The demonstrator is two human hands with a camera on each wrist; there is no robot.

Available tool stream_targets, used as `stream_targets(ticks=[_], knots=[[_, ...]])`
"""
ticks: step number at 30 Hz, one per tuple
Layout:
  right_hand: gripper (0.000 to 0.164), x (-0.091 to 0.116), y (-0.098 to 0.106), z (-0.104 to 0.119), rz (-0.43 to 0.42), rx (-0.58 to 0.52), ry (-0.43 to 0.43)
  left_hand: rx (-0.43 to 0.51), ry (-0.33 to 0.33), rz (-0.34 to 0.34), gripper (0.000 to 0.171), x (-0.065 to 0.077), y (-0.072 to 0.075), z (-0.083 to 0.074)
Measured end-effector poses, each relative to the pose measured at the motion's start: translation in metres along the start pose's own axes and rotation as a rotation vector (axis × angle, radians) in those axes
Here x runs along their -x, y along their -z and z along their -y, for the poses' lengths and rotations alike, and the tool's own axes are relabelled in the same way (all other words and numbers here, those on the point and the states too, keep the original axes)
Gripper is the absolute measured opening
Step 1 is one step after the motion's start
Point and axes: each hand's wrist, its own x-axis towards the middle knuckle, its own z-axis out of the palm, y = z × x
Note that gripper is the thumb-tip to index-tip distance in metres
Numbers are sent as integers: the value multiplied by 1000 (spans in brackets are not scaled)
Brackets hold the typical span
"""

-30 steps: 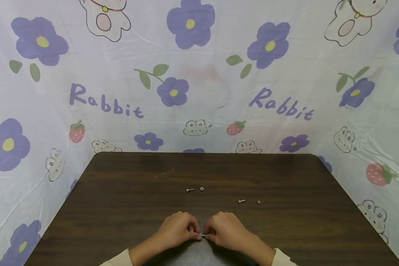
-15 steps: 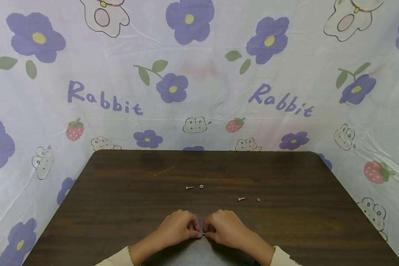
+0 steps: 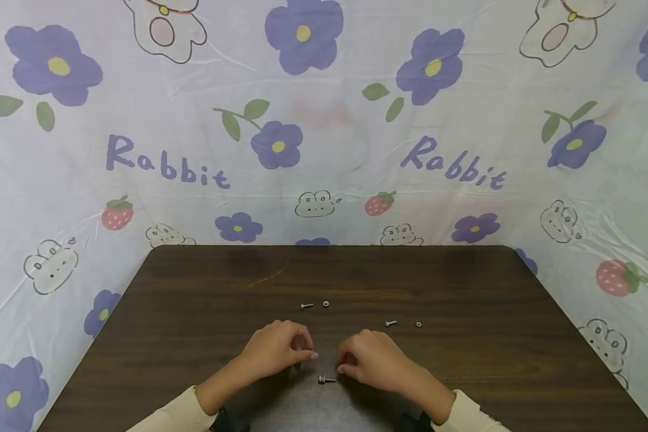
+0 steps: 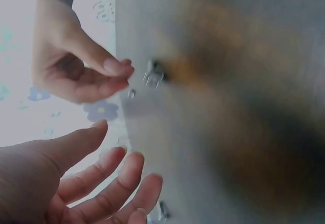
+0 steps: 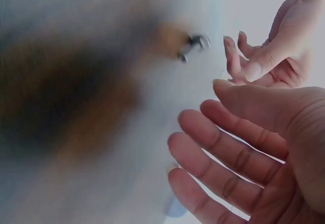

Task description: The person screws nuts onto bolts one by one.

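Observation:
A metal bolt (image 3: 326, 379) with a nut-like ring close to its head lies on the dark wood table near its front, head to the left. My left hand (image 3: 275, 349) is above and left of it, fingers relaxed and thumb apart, holding nothing. On the other side my right hand (image 3: 375, 360) hovers with loosely bent fingers, its fingertips a little beyond the bolt's threaded end. In the left wrist view, the bolt (image 4: 154, 74) appears beyond the spread fingers. The right wrist view has the bolt (image 5: 193, 47) past the right thumb, also free of both hands.
Farther back lie a small bolt (image 3: 306, 306) and a nut (image 3: 326, 304) beside it. To the right are another small bolt (image 3: 391, 323) and nut (image 3: 418, 324). A patterned cloth (image 3: 351, 150) hangs around the table (image 3: 194, 324).
Both hands have let go of the bolt and moved apart; the left went up and left, the right slightly right. The bolt now lies in plain sight on the table.

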Motion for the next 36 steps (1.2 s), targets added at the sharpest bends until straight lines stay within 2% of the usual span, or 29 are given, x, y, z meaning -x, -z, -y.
stream_targets(ticks=[9,16,25,31,36], knots=[[11,-12,26,-4,-79,80,9,-130,35,-157,25,-13,18,14],[17,-36,33,-14,-138,148,33,-220,80,-219,27,-30,20,30],[12,-60,36,-27,-123,121,51,-280,105,-210,25,-55,18,40],[13,-72,40,-35,-99,130,21,-294,158,-164,24,-71,11,43],[15,-83,39,-42,-62,111,-21,-304,190,-147,23,-78,7,41]])
